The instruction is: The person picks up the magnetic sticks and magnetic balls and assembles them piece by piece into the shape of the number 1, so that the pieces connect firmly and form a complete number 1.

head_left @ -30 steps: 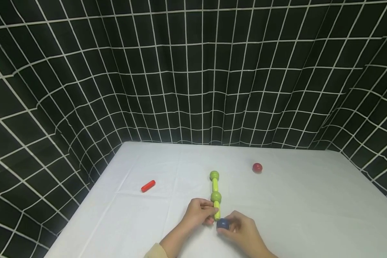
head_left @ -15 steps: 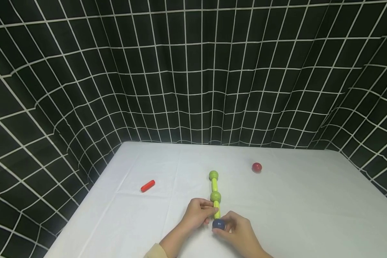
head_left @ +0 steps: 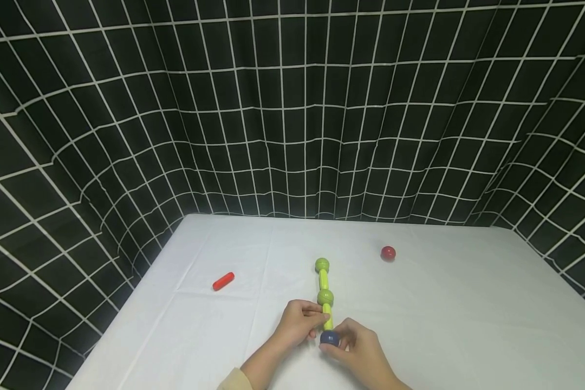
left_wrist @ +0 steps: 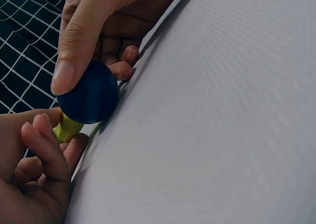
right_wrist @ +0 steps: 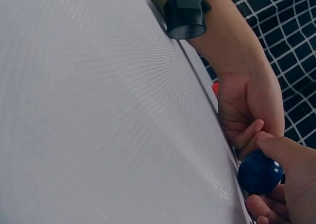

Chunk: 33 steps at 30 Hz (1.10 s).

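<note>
Here we are on finely textured white cloth [head_left: 468, 303]: our left hand [head_left: 296, 323] pinches the near green stick [head_left: 329, 326], our right hand [head_left: 364, 346] holds the blue ball [head_left: 329, 338] between thumb and fingers, right at that stick's end. We'd do well keeping stick steady and ball square to it! Beyond, a slim far stick [head_left: 324, 279] runs between two glossy green balls [head_left: 325, 297]. Off left lies a smooth red stick [head_left: 223, 281]; off right, a shiny red ball [head_left: 388, 253].

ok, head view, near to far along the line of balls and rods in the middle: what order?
Blue ball → near yellow-green rod → near green ball → far yellow-green rod → far green ball.
</note>
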Motion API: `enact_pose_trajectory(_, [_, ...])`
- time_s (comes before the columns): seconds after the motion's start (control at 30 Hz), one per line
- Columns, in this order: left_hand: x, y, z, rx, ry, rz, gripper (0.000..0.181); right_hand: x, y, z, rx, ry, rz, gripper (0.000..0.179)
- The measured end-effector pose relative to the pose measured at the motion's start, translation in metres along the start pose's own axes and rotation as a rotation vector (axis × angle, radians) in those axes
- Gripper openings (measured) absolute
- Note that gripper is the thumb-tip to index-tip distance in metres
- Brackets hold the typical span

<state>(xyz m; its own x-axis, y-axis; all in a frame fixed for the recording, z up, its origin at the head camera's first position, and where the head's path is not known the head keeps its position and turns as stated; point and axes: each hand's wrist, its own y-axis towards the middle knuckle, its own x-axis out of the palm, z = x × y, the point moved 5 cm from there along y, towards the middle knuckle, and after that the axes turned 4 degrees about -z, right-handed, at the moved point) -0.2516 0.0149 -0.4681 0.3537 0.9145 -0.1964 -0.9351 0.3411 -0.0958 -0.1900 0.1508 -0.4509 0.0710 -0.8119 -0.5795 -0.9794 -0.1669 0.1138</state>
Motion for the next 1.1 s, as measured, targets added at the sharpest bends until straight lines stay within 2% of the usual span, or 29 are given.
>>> enact_pose_trajectory(0.43, [0.0, -0.003, -0.001, -0.019, -0.025, 0.003, 0.031, -0.001, 0.001, 0.0, 0.037, -0.029, -0.02, 0.025])
enact_pose_trajectory(0.63, [-0.005, -0.012, -0.002, -0.015, 0.036, 0.014, 0.029, 0.001, 0.002, -0.001, 0.054, -0.006, -0.035, 0.027])
enact_pose_trajectory(0.8, [-0.008, -0.023, -0.004, 0.013, 0.07, 0.009, 0.026, 0.001, 0.001, -0.001, 0.059, 0.003, -0.039, 0.027])
enact_pose_trajectory(1.1, [-0.016, -0.037, -0.009, 0.09, 0.012, -0.022, 0.026, -0.001, 0.001, -0.001, 0.054, -0.005, -0.026, 0.027])
